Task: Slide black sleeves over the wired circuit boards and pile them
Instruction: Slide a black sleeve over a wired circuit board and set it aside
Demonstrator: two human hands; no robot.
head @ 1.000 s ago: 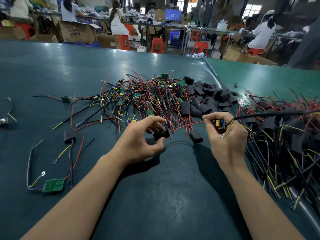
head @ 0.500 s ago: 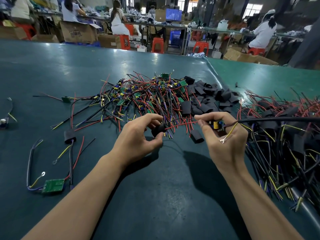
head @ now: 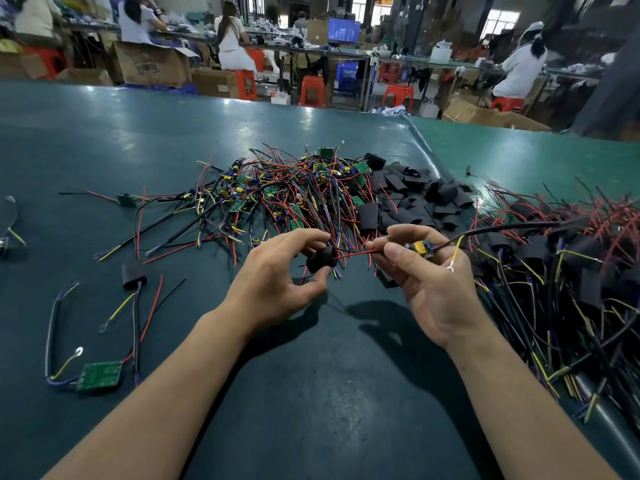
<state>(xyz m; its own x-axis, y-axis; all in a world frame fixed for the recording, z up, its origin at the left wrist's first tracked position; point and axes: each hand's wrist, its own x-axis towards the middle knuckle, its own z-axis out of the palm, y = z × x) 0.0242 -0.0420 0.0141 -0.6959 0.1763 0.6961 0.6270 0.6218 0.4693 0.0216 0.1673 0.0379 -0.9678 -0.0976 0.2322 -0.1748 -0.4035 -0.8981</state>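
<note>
My left hand [head: 277, 275] pinches a short black sleeve [head: 320, 259] between thumb and fingers. My right hand [head: 426, 282] grips a small wired circuit board [head: 420, 248] with a yellow part on it. Its thin red wire [head: 356, 253] runs left into the sleeve's mouth. The board's black cable [head: 502, 228] trails off to the right. Behind my hands lies a tangle of bare wired boards [head: 287, 195], and beside it a heap of loose black sleeves [head: 419, 199]. A pile of sleeved boards [head: 571, 265] covers the right side.
The green table [head: 104, 143] carries a loose green board with wires [head: 98, 375] at the near left, and a sleeved one [head: 133, 275] above it. The table's seam and raised edge [head: 620, 431] run along the right. People sit at benches far behind.
My hands have drawn closer together, and the red wire's end has gone into the sleeve. The right hand has turned palm-up with the board.
</note>
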